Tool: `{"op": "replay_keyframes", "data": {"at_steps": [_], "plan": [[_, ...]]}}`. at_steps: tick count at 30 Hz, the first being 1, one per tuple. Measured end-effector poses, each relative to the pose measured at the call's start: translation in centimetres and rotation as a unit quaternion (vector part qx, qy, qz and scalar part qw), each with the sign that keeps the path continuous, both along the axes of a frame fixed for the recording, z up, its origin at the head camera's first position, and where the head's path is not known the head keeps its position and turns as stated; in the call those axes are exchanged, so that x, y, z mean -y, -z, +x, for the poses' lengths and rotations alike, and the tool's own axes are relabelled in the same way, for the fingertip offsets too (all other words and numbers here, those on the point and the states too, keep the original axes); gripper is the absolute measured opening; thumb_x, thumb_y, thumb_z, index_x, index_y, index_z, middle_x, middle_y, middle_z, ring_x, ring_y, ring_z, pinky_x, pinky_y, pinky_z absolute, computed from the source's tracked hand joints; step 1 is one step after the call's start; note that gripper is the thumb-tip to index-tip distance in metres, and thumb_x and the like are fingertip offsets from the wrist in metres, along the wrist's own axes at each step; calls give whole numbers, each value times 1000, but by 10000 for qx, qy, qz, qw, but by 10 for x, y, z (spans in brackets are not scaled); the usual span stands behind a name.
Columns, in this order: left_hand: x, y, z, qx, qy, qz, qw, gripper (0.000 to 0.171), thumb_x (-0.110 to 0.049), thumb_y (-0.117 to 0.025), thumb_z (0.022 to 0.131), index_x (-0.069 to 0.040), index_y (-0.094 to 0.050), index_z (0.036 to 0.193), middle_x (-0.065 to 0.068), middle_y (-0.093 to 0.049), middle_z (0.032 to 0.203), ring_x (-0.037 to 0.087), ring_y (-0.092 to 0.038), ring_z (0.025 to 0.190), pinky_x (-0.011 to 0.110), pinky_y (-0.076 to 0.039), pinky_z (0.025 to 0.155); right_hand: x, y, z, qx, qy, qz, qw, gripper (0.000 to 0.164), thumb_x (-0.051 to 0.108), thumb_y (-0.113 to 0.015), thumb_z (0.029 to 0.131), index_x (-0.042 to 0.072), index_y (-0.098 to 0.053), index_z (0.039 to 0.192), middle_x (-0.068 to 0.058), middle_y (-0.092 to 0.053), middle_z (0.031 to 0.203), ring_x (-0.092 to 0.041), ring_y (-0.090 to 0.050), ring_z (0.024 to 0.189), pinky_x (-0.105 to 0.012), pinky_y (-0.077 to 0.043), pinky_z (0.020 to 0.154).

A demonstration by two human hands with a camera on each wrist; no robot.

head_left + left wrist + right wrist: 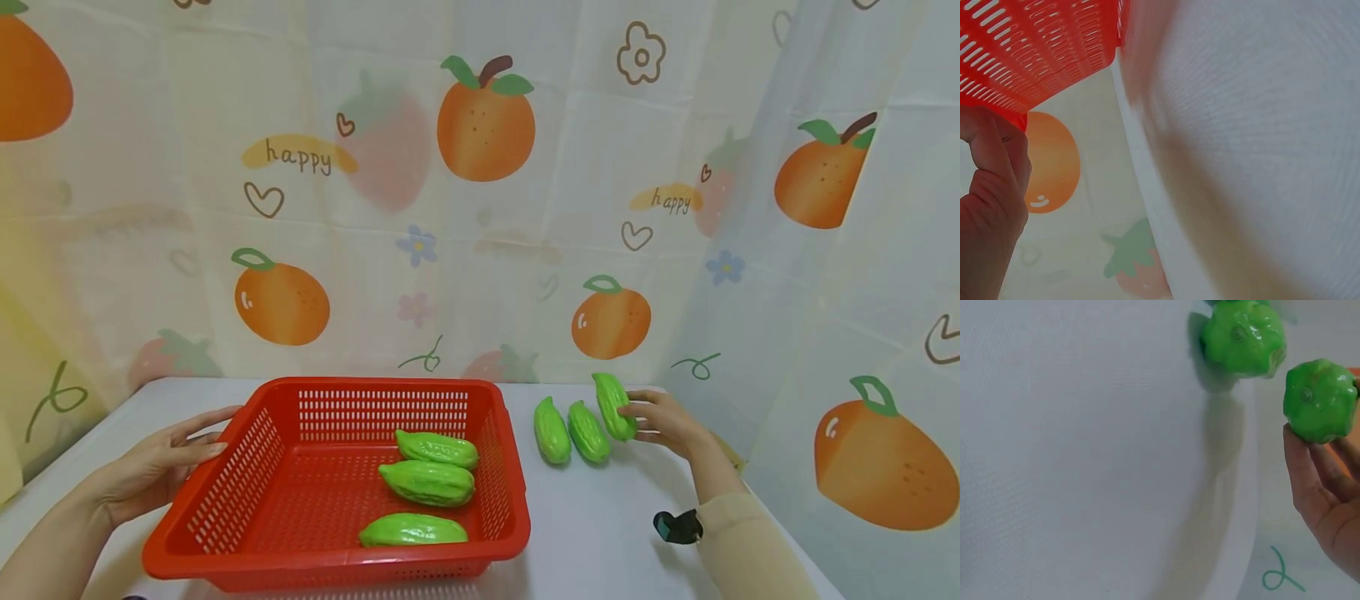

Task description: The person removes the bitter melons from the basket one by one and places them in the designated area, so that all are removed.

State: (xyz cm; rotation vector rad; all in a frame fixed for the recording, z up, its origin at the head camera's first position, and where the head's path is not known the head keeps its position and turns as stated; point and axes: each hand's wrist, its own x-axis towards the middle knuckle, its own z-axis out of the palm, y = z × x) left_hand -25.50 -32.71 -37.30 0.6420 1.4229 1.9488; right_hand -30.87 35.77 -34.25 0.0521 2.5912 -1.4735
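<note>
1. Curtain (562, 200): the pale backdrop, printed with oranges, strawberries, flowers, hearts and the word "happy"; it hangs behind the work and also along the right side.
2. Tabletop (592, 533): white, in front of the curtain; it carries the basket and the loose gourds.
3. Red basket (382, 383): plastic, rectangular, with slotted walls; it stands left of centre, its open top showing three gourds inside.
4. Pale sleeve (750, 542): covers the right forearm, short of the wrist.
5. Left hand (161, 458): at the basket's left side; its grip is closed over the rim, as the left wrist view also shows.
6. Right hand (667, 421): near the far right of the tabletop; its grip pinches one green gourd (613, 407) between thumb and fingers, the gourd tilted, its narrow end up and to the left.
7. Gourds in the basket: all in the right half, narrow ends leftward; the back gourd (437, 448) and middle gourd (427, 483) lie close together; the front gourd (414, 530) is partly hidden by the near rim.
8. Gourds on the tabletop: a left one (552, 432) and a right one (588, 432), side by side between basket and right hand.
9. Small black object (677, 527): beside the sleeve's cuff; its kind is unclear.
</note>
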Motion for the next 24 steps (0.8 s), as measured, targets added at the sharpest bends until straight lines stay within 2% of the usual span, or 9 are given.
{"op": "replay_keyframes", "data": {"at_steps": [3,8,15,24], "plan": [[0,0,0,-11,19,30,10000,55,-7,-20,108,-39,-54,138,-3,-68,129,18,-71,109,38,-57,95,-3,4,0,114,209,32,9997,70,29,-60,97,-7,-31,149,-21,-52,134,-21,-63,106,-35,-57,94],[0,1,-1,-24,23,41,10000,55,-7,-20,108,-39,-54,138,-4,-68,130,18,-71,109,37,-57,95,-6,13,0,207,349,41,9992,70,29,-60,97,-8,-30,149,-23,-50,136,-24,-60,107,-34,-57,92],[0,1,-1,-41,14,42,10000,55,-7,-20,108,-39,-53,138,-3,-69,129,18,-72,108,37,-58,94,-12,21,1,304,421,47,9986,71,30,-57,98,-10,-27,149,-28,-42,144,-30,-58,113,-40,-55,98],[-1,-1,0,-19,-34,19,10000,55,-7,-20,108,-39,-54,138,-4,-69,128,18,-72,107,37,-58,94,-16,31,0,358,557,-14,9978,75,31,-58,97,-10,-24,150,-31,-38,146,-38,-54,123,-47,-50,106]]}}
